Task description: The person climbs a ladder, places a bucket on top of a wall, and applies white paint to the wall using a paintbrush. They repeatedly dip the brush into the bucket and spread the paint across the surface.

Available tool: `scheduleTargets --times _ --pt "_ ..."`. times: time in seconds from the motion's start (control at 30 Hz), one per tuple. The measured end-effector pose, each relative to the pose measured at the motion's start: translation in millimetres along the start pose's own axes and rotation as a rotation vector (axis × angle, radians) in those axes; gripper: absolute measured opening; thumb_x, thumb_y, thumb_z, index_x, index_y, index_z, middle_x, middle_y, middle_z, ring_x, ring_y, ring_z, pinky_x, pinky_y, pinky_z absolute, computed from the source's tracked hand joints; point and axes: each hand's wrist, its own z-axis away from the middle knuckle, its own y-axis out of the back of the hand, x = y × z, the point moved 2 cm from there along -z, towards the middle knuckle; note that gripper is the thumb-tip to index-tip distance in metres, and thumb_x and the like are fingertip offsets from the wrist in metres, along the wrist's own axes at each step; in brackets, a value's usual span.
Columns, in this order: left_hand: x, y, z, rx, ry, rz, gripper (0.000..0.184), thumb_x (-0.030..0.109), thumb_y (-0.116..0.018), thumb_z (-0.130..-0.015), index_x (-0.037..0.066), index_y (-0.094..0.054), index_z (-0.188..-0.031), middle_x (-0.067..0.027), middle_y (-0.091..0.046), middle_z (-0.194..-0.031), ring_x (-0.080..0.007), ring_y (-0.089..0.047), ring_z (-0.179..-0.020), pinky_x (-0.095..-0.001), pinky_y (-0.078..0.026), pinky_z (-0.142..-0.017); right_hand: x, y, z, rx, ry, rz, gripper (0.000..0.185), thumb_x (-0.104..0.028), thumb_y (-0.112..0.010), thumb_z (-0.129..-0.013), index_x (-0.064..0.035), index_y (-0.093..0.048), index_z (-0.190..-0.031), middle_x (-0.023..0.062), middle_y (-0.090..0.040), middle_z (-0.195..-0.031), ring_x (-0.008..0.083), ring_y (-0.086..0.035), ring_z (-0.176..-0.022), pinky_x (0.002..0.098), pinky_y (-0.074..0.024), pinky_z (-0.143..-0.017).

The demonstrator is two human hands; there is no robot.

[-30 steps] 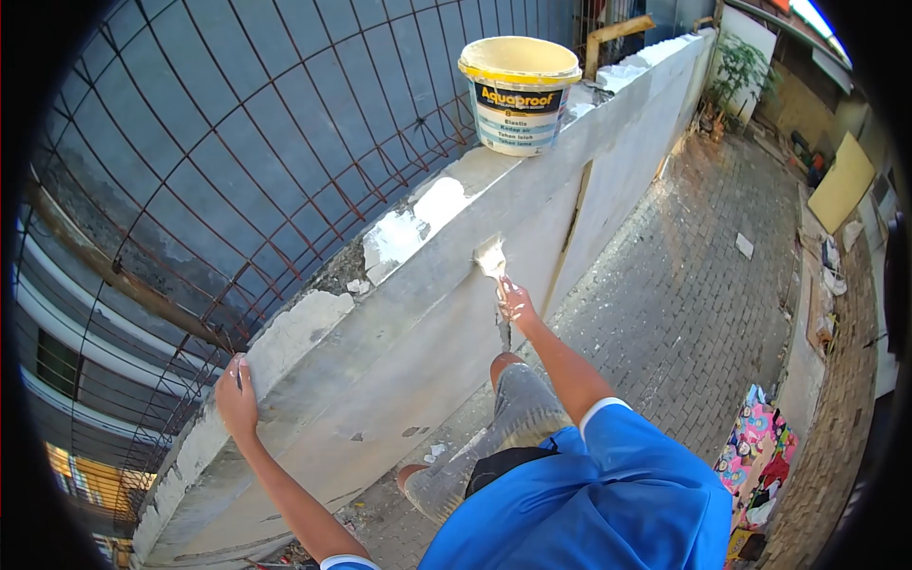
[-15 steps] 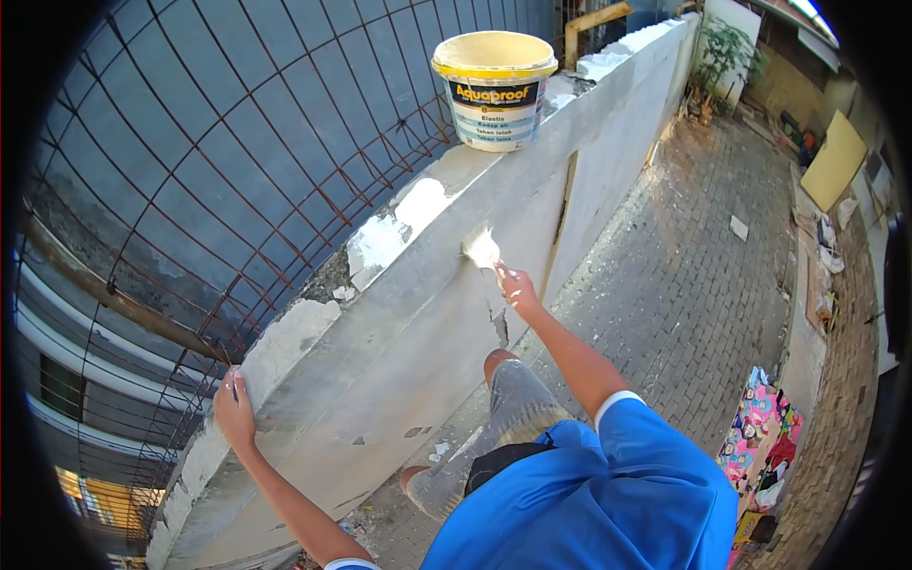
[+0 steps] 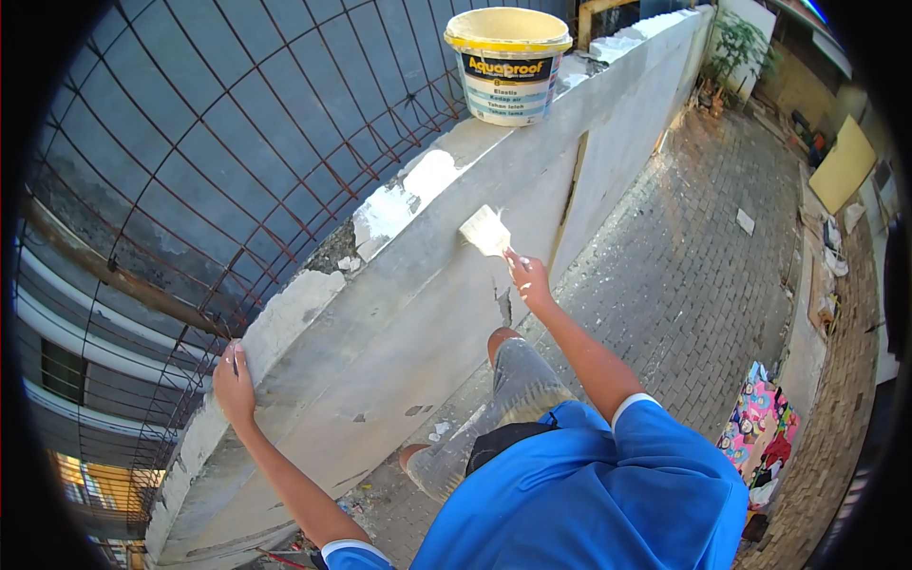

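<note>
In my right hand (image 3: 530, 277) is a paintbrush (image 3: 486, 231), its handle gripped and its pale, paint-coated bristles pointing up and left. The bristles are at the grey face of the low wall (image 3: 418, 275); whether they touch it I cannot tell. My left hand (image 3: 234, 382) is at the top edge of the wall, its fingers closed around a rusty wire of the mesh (image 3: 204, 223). An Aquaproof bucket (image 3: 507, 81) with a yellow rim stands on the wall top. White coating (image 3: 388, 211) covers a patch of the top.
Rusty mesh rises along the wall's far side, in front of a blue-grey wall (image 3: 313, 104). On my right lies a paved lane (image 3: 684, 237), with a colourful cloth (image 3: 755, 418) and a yellow board (image 3: 844, 163) along its far side. A plant (image 3: 736, 47) grows at the far end.
The brush has tilted, its bristles now turned further left and more fully visible. My right hand has shifted slightly right. The bucket appears higher in view; my left hand stays at the mesh.
</note>
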Motion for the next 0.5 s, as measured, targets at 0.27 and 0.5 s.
scheduleTargets --times 0.27,0.5 --pt "-4.1 -1.3 0.7 0.045 -0.022 0.052 0.048 0.044 -0.050 -0.104 0.005 -0.071 -0.123 -0.0181 -0.070 -0.123 -0.0379 -0.063 -0.116 -0.0435 -0.046 -0.103 107.8 -7.6 14.4 -0.183 -0.015 0.352 0.060 -0.054 -0.065 -0.095 0.0012 -0.068 -0.073 0.0141 -0.061 -0.058 0.0301 -0.060 -0.055 0.0422 -0.0466 -0.058" --pt "-2.1 -0.6 1.0 0.035 0.008 0.057 0.047 0.045 -0.050 -0.104 0.008 -0.071 -0.124 -0.0178 -0.070 -0.123 -0.0374 -0.062 -0.118 -0.0429 -0.045 -0.104 -5.4 23.3 81.1 -0.126 -0.194 -0.296 0.053 -0.046 -0.065 -0.099 -0.0125 -0.051 -0.061 -0.0061 -0.043 -0.055 0.0064 -0.037 -0.048 0.0276 -0.0271 -0.047"
